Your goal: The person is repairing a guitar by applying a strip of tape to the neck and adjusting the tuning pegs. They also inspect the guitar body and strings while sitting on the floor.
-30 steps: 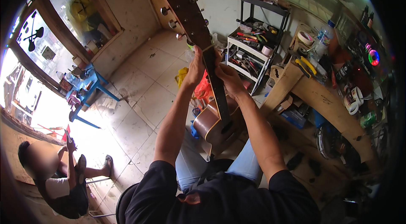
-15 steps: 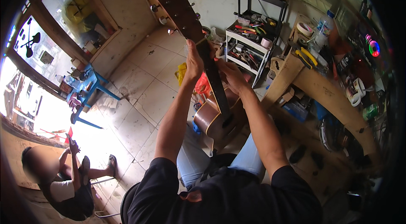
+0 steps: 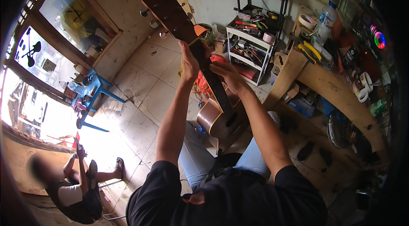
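From afar, I have my left grip (image 3: pixel 190 65) and right grip (image 3: pixel 230 76) both grasping the guitar neck (image 3: pixel 217 89) from opposite sides, presumably to steady it.

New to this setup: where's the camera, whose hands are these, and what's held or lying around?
No machine here: these are a person's bare hands, seen from a wide fisheye camera worn on that person's head, looking down. The wide lens bends straight edges.

The left hand and right hand both hold the neck of a brown guitar; its headstock points away and its body sits low, near the wearer's legs. The right hand is lower on the neck.

On the wooden bench at right: a yellow-handled tool, a tape roll and other clutter. Another person sits at lower left.
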`<state>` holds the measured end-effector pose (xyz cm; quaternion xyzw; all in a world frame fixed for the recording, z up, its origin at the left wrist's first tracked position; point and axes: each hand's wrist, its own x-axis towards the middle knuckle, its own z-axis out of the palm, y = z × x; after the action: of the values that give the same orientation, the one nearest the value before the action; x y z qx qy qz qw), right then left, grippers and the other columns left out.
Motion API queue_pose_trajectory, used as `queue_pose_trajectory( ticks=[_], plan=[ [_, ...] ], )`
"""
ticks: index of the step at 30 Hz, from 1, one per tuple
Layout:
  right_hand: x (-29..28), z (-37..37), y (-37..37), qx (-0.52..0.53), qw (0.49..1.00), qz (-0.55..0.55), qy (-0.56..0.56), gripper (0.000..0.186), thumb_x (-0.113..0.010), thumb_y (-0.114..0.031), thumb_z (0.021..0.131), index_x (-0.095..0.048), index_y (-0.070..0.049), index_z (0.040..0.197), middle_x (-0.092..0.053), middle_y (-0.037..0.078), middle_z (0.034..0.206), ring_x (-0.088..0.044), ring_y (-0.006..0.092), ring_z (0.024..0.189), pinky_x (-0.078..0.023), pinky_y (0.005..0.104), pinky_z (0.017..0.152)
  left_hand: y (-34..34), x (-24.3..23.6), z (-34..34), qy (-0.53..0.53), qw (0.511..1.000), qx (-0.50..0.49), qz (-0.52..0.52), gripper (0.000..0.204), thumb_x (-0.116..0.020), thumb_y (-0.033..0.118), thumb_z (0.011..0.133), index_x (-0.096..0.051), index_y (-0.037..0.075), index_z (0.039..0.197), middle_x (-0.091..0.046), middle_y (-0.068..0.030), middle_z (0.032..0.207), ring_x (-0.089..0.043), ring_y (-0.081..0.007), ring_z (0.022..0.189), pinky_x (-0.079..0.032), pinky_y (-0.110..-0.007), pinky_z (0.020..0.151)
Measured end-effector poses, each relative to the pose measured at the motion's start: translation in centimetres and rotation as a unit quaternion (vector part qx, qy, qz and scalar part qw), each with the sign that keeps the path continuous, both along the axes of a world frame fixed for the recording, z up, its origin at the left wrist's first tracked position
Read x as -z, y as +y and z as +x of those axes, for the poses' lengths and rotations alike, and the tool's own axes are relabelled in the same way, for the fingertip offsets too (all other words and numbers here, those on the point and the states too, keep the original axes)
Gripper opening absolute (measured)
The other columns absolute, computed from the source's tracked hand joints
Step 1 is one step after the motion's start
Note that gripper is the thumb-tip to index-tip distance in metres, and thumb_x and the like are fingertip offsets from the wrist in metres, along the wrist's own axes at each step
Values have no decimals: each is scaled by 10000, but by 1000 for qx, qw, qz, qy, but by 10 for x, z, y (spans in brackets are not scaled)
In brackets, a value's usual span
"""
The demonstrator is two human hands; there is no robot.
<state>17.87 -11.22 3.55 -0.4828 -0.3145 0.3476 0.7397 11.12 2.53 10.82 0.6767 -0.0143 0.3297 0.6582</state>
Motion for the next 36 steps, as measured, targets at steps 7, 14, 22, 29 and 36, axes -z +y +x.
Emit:
queue_pose_trajectory(
  ticks=[7,14,22,29,36],
  plan=[
    [7,-5,8,28,996,63,-59,250,-677,-276,974,-709,-38,1040,-601,-58,916,-488,23,858,-407,217,773,-5,3,4,-25,997,50,-48,878,-101,785,964,-531,22,897,-545,-68,672,-562,-199,648,-473,-320,622],
    [3,-1,2,-14,998,43,53,218,-657,-238,977,-715,-38,1043,-669,-25,939,-592,41,830,-469,218,721,-1,4,2,-19,996,67,-51,872,-114,795,957,-524,27,900,-552,-72,678,-562,-197,639,-471,-321,608],
    [17,8,1,-45,987,105,110,251,-625,-213,985,-700,6,1081,-723,33,962,-687,98,812,-553,245,721,-7,-2,0,-19,997,72,28,871,-126,801,953,-546,38,925,-569,-63,707,-580,-185,692,-475,-308,650],
    [19,-3,6,31,995,91,18,291,-619,-246,997,-705,15,1090,-700,18,936,-642,74,823,-508,244,747,5,13,4,-54,992,115,11,820,-247,791,953,-554,31,985,-580,-49,749,-602,-167,731,-493,-308,676],
    [19,-3,3,-29,995,73,67,313,-608,-267,1008,-691,5,1137,-693,18,908,-639,69,815,-501,227,708,11,16,-4,-49,987,149,45,736,-383,750,933,-496,34,1059,-554,-70,788,-582,-196,711,-517,-351,684]
  ],
)
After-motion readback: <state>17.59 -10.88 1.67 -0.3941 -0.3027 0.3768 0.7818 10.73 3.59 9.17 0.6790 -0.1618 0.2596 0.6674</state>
